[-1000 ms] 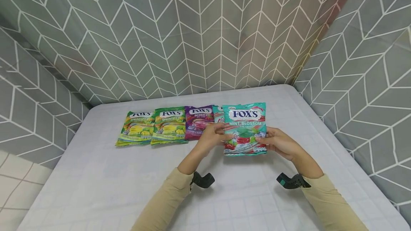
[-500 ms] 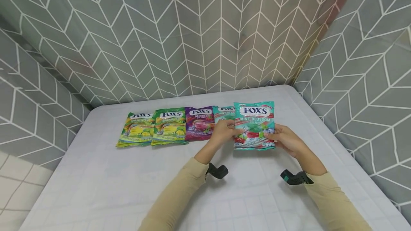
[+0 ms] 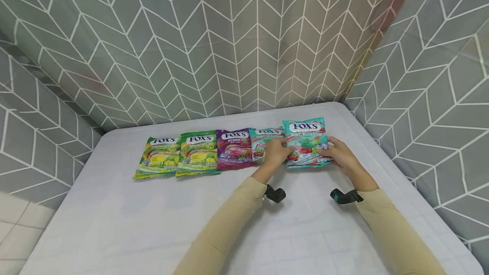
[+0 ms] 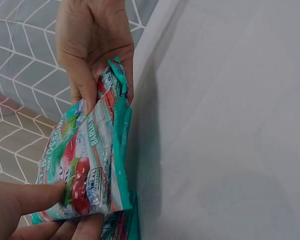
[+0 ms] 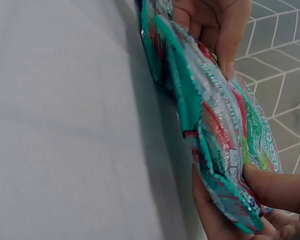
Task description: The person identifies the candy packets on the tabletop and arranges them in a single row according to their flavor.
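Both hands hold a teal Mint Blossom candy bag (image 3: 307,139) by its two sides, at the right end of a row of bags. My left hand (image 3: 276,152) pinches its left edge, thumb on the front and fingers behind. On the opposite edge my right hand (image 3: 341,154) grips in the same way. A second Mint Blossom bag (image 3: 258,139) lies just left, partly covered by the left hand. In the left wrist view the held bag (image 4: 85,165) looks tilted, its lower edge close to the cloth. The right wrist view also has the held bag (image 5: 225,120) between both hands.
Left of the teal bags lie a purple Berries bag (image 3: 234,150) and two green-yellow Spring Tea bags, one (image 3: 198,152) beside the other (image 3: 158,157). All rest on a white cloth-covered table (image 3: 153,224). A grey patterned curtain (image 3: 237,46) hangs behind.
Both hands have carried the teal bag rightward and slightly back. More of the second Mint Blossom bag shows now. The other bags keep their places in the row.
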Demonstrator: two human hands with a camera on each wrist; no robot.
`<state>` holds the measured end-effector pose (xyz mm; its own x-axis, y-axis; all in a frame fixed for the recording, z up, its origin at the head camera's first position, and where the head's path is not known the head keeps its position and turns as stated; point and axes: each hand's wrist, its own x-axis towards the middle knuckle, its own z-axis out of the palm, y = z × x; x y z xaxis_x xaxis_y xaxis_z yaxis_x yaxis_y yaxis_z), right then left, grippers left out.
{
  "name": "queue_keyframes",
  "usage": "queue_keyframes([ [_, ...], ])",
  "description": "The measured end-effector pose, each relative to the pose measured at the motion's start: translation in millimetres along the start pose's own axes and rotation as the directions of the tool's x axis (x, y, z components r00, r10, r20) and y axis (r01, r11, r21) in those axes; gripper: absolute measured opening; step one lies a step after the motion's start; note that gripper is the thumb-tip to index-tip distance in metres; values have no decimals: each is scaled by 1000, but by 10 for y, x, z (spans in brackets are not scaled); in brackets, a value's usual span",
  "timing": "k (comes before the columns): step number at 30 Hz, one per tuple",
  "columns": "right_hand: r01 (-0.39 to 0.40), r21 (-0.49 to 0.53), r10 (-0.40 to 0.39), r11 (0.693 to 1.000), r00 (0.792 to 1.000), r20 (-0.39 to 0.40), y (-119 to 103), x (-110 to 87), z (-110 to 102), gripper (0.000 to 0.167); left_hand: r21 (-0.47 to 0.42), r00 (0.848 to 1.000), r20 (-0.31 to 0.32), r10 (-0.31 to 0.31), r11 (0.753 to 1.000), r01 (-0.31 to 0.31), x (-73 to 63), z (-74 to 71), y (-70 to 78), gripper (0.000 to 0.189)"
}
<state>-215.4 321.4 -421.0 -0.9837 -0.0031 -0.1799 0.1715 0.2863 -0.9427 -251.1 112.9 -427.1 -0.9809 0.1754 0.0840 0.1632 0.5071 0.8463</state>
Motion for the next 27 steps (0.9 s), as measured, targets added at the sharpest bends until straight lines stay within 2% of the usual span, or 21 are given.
queue_keyframes([
  [4,-41,7,41,999,999,-8,38,106,-23,67,-13,1000,21,11,1000,-11,18,9,-20,41],
  [8,-57,10,58,998,998,-19,58,196,-69,70,-26,997,55,45,999,-43,45,28,-20,42],
  [11,-63,-7,62,998,998,-27,57,263,-75,72,-32,997,61,43,999,-41,56,52,-14,42],
  [14,-51,-80,47,995,998,-47,40,321,-70,71,-7,997,69,30,1000,-30,58,79,7,45],
  [18,9,-228,-24,974,998,-62,16,380,-73,65,53,997,74,17,998,-21,55,94,61,47],
  [20,31,-268,-48,963,997,-57,21,403,-80,64,68,998,69,7,998,-12,51,91,81,44],
  [23,16,-281,-35,960,998,-61,44,402,-83,64,71,996,77,41,996,-47,36,83,66,24],
  [27,-10,-277,-13,961,996,-83,77,355,-86,66,33,991,104,87,995,-90,-6,59,27,24],
])
